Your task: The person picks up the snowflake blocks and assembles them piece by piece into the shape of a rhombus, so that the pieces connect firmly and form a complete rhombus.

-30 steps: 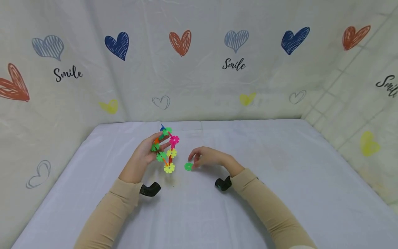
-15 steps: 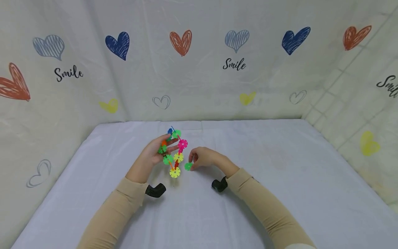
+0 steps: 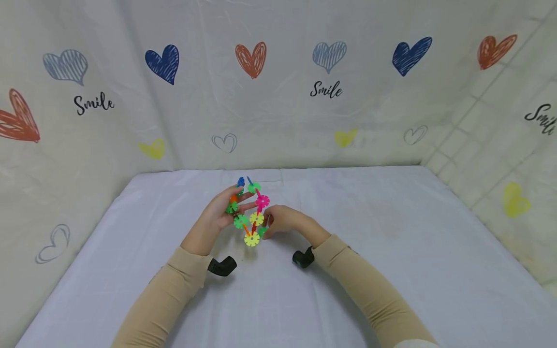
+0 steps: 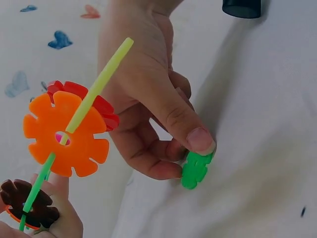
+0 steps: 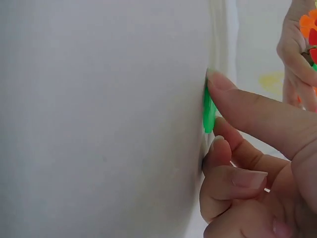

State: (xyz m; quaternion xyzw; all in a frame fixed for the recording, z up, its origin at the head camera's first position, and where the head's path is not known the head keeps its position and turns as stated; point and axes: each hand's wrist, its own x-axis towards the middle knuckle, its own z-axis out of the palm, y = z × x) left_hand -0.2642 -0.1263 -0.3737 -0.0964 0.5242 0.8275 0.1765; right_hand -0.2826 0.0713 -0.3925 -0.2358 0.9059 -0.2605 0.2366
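Observation:
My left hand [image 3: 214, 215] holds a ring-like chain of notched, flower-shaped plastic discs, which hangs to the right of the palm. A pink disc [image 3: 262, 201] and a yellow disc [image 3: 252, 239] are on its right side, and blue pieces show at the top. Close up in the left wrist view, an orange disc [image 4: 69, 148] has pale yellow and green discs edge-on in its notches. With thumb and fingers, my right hand [image 3: 284, 220] pinches a single green disc [image 4: 195, 169] just right of the chain. The chain partly covers that disc in the head view.
A white cloth covers the table [image 3: 348, 290]. Black wrist devices [image 3: 223, 266] stick out below both sleeves. Behind the table hangs a pale curtain [image 3: 283, 111] printed with hearts and "Smile".
My left hand has moved right with the chain, bringing it up to my right hand. The right hand has kept the green disc in nearly the same spot, its fingers drawn closer together.

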